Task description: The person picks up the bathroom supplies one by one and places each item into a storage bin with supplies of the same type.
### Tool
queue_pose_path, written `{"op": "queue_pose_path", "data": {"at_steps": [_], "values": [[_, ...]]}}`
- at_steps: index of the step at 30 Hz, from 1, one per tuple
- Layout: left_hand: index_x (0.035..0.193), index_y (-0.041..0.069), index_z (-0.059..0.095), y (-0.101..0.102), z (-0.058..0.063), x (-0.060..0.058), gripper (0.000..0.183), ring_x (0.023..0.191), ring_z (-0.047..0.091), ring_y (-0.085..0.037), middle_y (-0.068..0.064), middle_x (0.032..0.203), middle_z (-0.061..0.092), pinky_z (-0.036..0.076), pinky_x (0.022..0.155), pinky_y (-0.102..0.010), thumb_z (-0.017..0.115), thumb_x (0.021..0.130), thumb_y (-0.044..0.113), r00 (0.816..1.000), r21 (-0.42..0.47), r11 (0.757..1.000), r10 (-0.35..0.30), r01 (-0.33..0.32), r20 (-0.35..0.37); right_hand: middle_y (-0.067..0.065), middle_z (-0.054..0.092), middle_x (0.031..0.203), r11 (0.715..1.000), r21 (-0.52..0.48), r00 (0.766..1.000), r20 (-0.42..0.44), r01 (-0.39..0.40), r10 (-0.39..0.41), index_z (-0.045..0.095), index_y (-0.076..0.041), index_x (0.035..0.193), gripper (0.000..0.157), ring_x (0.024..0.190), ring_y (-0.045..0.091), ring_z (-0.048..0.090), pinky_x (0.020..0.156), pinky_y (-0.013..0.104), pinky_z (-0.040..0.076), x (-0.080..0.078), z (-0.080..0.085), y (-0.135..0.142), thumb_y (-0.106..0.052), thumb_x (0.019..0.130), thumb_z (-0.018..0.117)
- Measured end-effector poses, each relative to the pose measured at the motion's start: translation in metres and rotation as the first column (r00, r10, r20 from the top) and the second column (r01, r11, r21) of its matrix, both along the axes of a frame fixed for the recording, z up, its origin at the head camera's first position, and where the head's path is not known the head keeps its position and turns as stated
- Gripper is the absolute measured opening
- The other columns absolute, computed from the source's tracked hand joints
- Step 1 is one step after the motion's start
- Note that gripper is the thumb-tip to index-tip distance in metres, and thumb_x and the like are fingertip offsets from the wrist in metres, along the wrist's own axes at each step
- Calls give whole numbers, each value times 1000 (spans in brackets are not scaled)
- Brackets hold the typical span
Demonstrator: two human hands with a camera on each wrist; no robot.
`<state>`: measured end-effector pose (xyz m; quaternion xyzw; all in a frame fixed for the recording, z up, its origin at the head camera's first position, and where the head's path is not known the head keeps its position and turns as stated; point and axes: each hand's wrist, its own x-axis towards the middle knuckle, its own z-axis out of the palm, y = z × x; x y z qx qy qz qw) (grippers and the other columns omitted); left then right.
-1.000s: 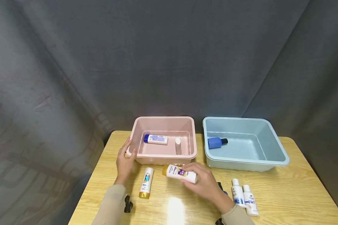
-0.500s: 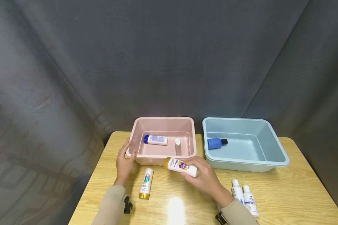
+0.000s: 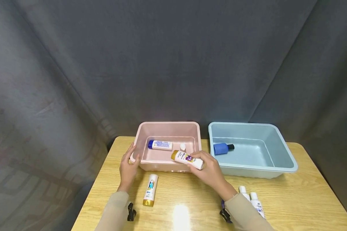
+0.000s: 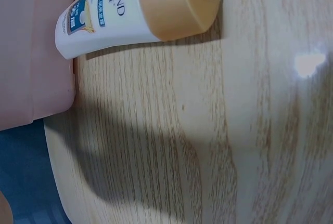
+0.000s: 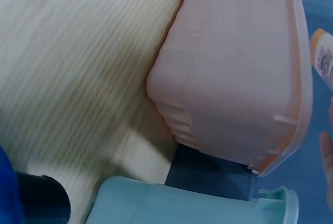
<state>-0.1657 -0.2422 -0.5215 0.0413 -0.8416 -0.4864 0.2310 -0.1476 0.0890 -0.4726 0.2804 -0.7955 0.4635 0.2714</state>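
My right hand (image 3: 210, 170) grips a white bottle (image 3: 188, 159) with a gold cap and purple label, tilted over the front rim of the pink bin (image 3: 162, 162). In the right wrist view that bottle (image 5: 323, 60) shows only at the right edge. At the bin's left front corner my left hand (image 3: 128, 168) rests with fairly straight fingers along the rim. A second white bottle with a gold cap (image 3: 150, 190) lies on the table near it; the left wrist view shows this bottle (image 4: 112, 13) close up. Inside the pink bin lie a blue-capped white bottle (image 3: 160, 145) and a white bottle (image 3: 182, 147), partly hidden.
A light blue bin (image 3: 254, 168) stands to the right, holding a blue bottle with a black cap (image 3: 223, 148). Two white bottles, one of them a Dove bottle (image 3: 257, 205), lie beside my right sleeve. Another blue bottle (image 5: 8, 193) with a dark cap lies on the table.
My right hand has lifted the gold-capped bottle from in front of the pink bin up over its front rim. My left hand has stayed at the bin's corner.
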Motion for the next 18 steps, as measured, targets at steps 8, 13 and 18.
{"op": "queue_pose_path", "data": {"at_steps": [8, 13, 18], "values": [[136, 16, 62, 1, -1, -1, 44, 137, 43, -26, 5, 149, 49, 31, 114, -48, 68, 92, 12, 1000, -11, 1000, 8, -8, -12, 7, 71, 101, 997, 13, 995, 66, 80, -80, 70, -6, 97, 35, 93, 24, 67, 79, 41, 57, -20, 2, -2, -8, 69, 89], [136, 17, 61, 1, 0, 1, 45, 138, 42, -25, 7, 149, 48, 30, 114, -48, 68, 92, 13, 1000, -9, 1000, 9, -9, -2, 9, 72, 100, 991, 54, 981, 142, 125, -132, 70, -7, 98, 32, 86, 24, 67, 72, 42, 56, -30, 5, -5, -13, 72, 88], [137, 17, 61, 1, 1, 1, 45, 138, 41, -24, 8, 149, 48, 30, 114, -48, 68, 92, 12, 1000, -7, 1000, 7, -7, -1, 9, 72, 104, 985, 98, 959, 233, 139, -159, 69, -9, 98, 29, 87, 25, 67, 72, 41, 54, -41, 9, -10, -18, 75, 86]]}}
